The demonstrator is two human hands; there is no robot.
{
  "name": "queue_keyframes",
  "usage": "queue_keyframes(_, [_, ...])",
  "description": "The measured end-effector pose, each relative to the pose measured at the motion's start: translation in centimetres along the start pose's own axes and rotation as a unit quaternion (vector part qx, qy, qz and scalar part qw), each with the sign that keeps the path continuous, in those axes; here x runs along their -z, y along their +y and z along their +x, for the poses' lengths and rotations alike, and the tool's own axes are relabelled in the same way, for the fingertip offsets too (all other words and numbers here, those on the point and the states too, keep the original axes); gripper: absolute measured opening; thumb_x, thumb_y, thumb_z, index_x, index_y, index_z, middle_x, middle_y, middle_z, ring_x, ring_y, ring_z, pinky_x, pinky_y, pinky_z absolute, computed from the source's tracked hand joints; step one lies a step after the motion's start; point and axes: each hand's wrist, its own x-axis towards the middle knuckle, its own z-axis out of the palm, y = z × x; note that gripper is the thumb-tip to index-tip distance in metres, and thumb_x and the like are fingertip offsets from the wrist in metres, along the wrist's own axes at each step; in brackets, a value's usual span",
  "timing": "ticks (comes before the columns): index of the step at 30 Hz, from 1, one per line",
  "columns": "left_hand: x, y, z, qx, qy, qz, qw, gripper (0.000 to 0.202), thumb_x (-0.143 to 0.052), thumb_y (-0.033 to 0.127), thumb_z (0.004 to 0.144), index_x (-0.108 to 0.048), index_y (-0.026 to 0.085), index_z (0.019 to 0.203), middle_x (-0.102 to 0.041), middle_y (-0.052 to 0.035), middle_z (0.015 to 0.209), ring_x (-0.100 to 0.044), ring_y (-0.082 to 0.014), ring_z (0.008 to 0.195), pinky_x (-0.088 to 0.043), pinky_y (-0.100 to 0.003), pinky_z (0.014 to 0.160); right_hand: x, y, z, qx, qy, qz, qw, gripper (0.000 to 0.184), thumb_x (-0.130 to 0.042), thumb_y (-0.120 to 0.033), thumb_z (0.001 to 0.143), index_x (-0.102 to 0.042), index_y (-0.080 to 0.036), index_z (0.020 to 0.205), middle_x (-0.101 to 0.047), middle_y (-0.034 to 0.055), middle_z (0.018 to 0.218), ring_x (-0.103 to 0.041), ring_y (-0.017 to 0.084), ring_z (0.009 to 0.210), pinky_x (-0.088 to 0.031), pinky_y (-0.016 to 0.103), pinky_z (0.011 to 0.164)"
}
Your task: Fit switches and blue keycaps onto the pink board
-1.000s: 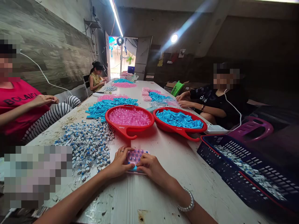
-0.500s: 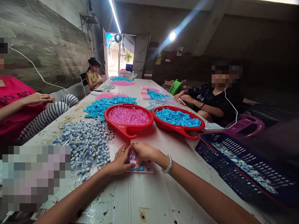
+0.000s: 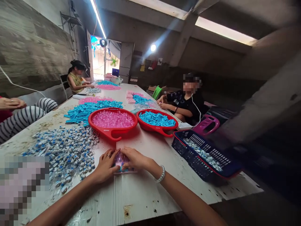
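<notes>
My left hand (image 3: 107, 165) grips the left side of a small flat pink plastic case (image 3: 119, 158) on the table in front of me, fingers at its far edge and thumb near its front. My right hand (image 3: 135, 159) bends over the same case from the right, its fingers pressing on it. Clear pinkish parts and a bit of blue show between the hands. My fingers cover much of the case, so its details are hidden. Just beyond lies a red basin (image 3: 113, 128) of pink clear pieces. A second red basin (image 3: 157, 128) holds blue pieces.
Left of my hands spreads a heap of small white-and-blue parts (image 3: 68, 150), with a pile of blue pieces (image 3: 91, 110) behind it. A dark blue basket (image 3: 197, 163) with small parts stands at the right. Co-workers sit along both sides of the white table (image 3: 141, 197).
My view has swung right, so the table and basins appear farther left. Both hands stay on the pink case, and less of its blue part and front edge shows now.
</notes>
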Motion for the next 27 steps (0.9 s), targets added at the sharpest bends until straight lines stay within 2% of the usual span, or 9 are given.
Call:
queue_keyframes(2, [0.2, 0.3, -0.3, -0.006, 0.025, -0.013, 1.000, 0.057, -0.047, 0.032, 0.082, -0.036, 0.028, 0.138, -0.043, -0.0074, 0.135, -0.032, -0.0277, 0.128, -0.023, -0.050, 0.105, 1.2, 1.3, -1.2, -0.002, 0.055, 0.024, 0.998, 0.026, -0.073, -0.029, 0.073, -0.062, -0.015, 0.091, -0.064, 0.0045, 0.091, -0.058, 0.016, 0.080, -0.045, 0.025, 0.069])
queue_keyframes(4, [0.2, 0.4, -0.3, -0.008, 0.042, -0.029, 0.999, 0.051, -0.046, 0.036, 0.085, -0.039, 0.030, 0.135, -0.047, -0.0060, 0.131, -0.036, -0.0271, 0.125, -0.024, -0.050, 0.104, 4.0, 3.5, -2.4, -0.081, 0.137, 0.017, 0.987, 0.007, -0.064, -0.020, 0.081, -0.064, -0.016, 0.087, -0.065, 0.0027, 0.088, -0.059, 0.014, 0.078, -0.045, 0.023, 0.070])
queue_keyframes(7, [-0.1, 0.2, -0.3, -0.009, 0.056, -0.037, 0.998, 0.055, -0.054, 0.043, 0.081, -0.042, 0.030, 0.133, -0.049, -0.0061, 0.129, -0.039, -0.0285, 0.122, -0.025, -0.051, 0.103, 10.2, 8.4, -3.8, -0.276, 0.260, -0.071, 0.923, 0.015, -0.052, -0.016, 0.086, -0.066, -0.017, 0.091, -0.066, 0.0046, 0.097, -0.060, 0.015, 0.090, -0.044, 0.024, 0.080])
queue_keyframes(10, [-0.5, 0.1, -0.2, -0.011, 0.078, -0.029, 0.996, 0.059, -0.060, 0.041, 0.077, -0.043, 0.030, 0.133, -0.050, -0.0061, 0.128, -0.041, -0.0294, 0.120, -0.028, -0.050, 0.102, 15.5, 13.8, -5.1, -0.388, 0.288, -0.108, 0.869, 0.022, -0.047, -0.010, 0.084, -0.068, -0.011, 0.092, -0.067, 0.0122, 0.096, -0.060, 0.021, 0.093, -0.042, 0.028, 0.082])
queue_keyframes(12, [-0.7, 0.0, -0.3, -0.017, 0.089, -0.023, 0.996, 0.059, -0.060, 0.041, 0.077, -0.043, 0.030, 0.133, -0.050, -0.0060, 0.127, -0.040, -0.0296, 0.121, -0.028, -0.050, 0.102, 17.2, 16.9, -5.9, -0.454, 0.282, -0.116, 0.837, 0.019, -0.051, -0.010, 0.079, -0.069, -0.008, 0.087, -0.067, 0.0153, 0.089, -0.061, 0.025, 0.090, -0.043, 0.029, 0.077])
queue_keyframes(15, [-0.7, 0.0, -0.6, -0.028, 0.086, -0.025, 0.996, 0.055, -0.055, 0.042, 0.081, -0.043, 0.031, 0.133, -0.048, -0.0059, 0.130, -0.039, -0.0290, 0.122, -0.026, -0.051, 0.104, 17.1, 20.0, -6.4, -0.512, 0.266, -0.114, 0.809, 0.017, -0.058, -0.012, 0.075, -0.069, -0.005, 0.086, -0.066, 0.0206, 0.088, -0.062, 0.030, 0.090, -0.043, 0.031, 0.072])
queue_keyframes(18, [-0.6, 0.0, -0.8, -0.033, 0.080, -0.039, 0.995, 0.051, -0.050, 0.046, 0.085, -0.042, 0.032, 0.133, -0.047, -0.0051, 0.132, -0.038, -0.0278, 0.123, -0.026, -0.051, 0.105, 15.7, 21.6, -5.5, -0.520, 0.255, -0.110, 0.808, 0.021, -0.065, -0.017, 0.071, -0.069, -0.004, 0.087, -0.065, 0.0231, 0.095, -0.060, 0.032, 0.095, -0.043, 0.032, 0.073])
queue_keyframes(22, [-0.4, 0.2, -0.9, -0.021, 0.085, -0.068, 0.994, 0.050, -0.049, 0.046, 0.086, -0.041, 0.030, 0.133, -0.048, -0.0046, 0.130, -0.038, -0.0271, 0.122, -0.027, -0.049, 0.105, 14.7, 22.4, -3.8, -0.497, 0.264, -0.087, 0.822, 0.020, -0.064, -0.014, 0.072, -0.068, -0.007, 0.090, -0.066, 0.0212, 0.098, -0.060, 0.031, 0.097, -0.043, 0.032, 0.076])
queue_keyframes(27, [-0.3, 0.2, -0.8, -0.016, 0.083, -0.090, 0.992, 0.050, -0.050, 0.045, 0.086, -0.041, 0.028, 0.132, -0.048, -0.0059, 0.131, -0.036, -0.0276, 0.123, -0.024, -0.050, 0.105, 15.3, 21.7, -2.3, -0.444, 0.326, -0.030, 0.834, 0.019, -0.053, -0.015, 0.083, -0.066, -0.007, 0.095, -0.067, 0.0197, 0.099, -0.061, 0.026, 0.094, -0.044, 0.028, 0.076])
